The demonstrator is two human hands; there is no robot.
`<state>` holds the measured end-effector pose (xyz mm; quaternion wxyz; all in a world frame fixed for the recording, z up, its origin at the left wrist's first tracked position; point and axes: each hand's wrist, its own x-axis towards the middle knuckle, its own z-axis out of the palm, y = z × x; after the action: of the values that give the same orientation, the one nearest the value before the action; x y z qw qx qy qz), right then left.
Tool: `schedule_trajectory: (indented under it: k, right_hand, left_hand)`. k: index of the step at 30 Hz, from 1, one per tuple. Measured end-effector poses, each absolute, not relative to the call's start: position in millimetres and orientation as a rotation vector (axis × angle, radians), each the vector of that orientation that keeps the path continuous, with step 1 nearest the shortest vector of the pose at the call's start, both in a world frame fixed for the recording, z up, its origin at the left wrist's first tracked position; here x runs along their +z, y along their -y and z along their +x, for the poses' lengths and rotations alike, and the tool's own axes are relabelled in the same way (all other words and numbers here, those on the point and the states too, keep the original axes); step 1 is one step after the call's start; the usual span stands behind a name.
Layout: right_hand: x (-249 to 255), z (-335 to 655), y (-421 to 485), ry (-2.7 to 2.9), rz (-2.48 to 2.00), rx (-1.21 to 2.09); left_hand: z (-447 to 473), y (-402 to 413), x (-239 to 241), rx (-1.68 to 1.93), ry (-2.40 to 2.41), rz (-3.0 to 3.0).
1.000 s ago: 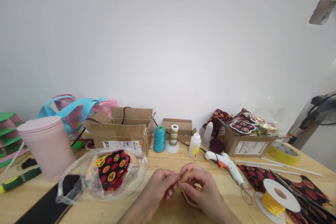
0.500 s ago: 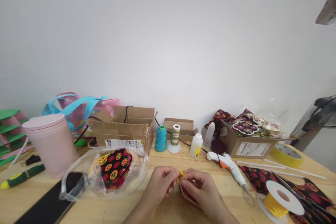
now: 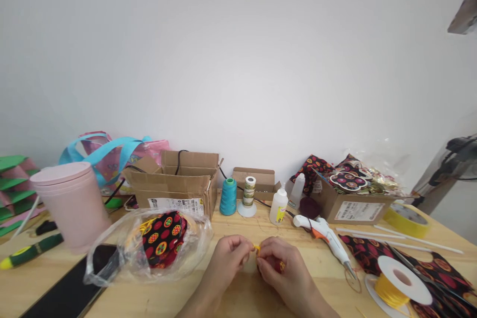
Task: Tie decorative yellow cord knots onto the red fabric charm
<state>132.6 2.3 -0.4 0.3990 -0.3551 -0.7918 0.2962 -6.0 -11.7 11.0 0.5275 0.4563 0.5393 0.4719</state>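
Both of my hands meet low in the middle of the wooden table. My left hand pinches a thin yellow cord between thumb and fingers. My right hand is closed on the same cord from the other side, and a bit of yellow and red shows under its fingers. A white spool of yellow cord lies to the right. A white glue gun rests just behind my right hand.
A clear plastic bag holds patterned fabric at the left, beside a pink tub and a dark phone. Cardboard boxes, a teal thread cone, a glue bottle, patterned cloth and yellow tape stand behind and right.
The upright end of the yellow cord between my fingers has come down and shortened into a small bit. My hands have drawn closer together; the view shifted slightly.
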Motion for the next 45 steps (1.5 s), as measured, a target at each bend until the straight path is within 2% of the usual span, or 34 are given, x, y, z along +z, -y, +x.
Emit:
schedule_trajectory:
  k: [6,13,19,25,30,39,45]
  right_hand:
    - [4,133,-2,1.901,-0.897,0.824]
    - [7,131,1,1.645,-0.96,1.154]
    - [-1,124,9,1.949,-0.879,1.005]
    - [-1,125,6,1.929,-0.963,1.019]
    - [1,129,1,1.926,-1.058,0.799]
    - [0,131,-1,2.007,-1.088,0.788]
    - [1,135,-2,2.169,-1.089,0.46]
  left_hand:
    - [-6,13,9,1.05,-1.277,0.957]
    - [-7,15,8,1.046,-1.196,0.943]
    - [-2,17,16,1.084,-1.263,0.961]
    - [-2,14,10,1.095,-1.287,1.092]
    - [-6,11,8,1.057,-1.328,1.171]
    - [-6,9,2,1.08,-1.266,1.181]
    - [-9,8,2,1.027,-1.262,1.039]
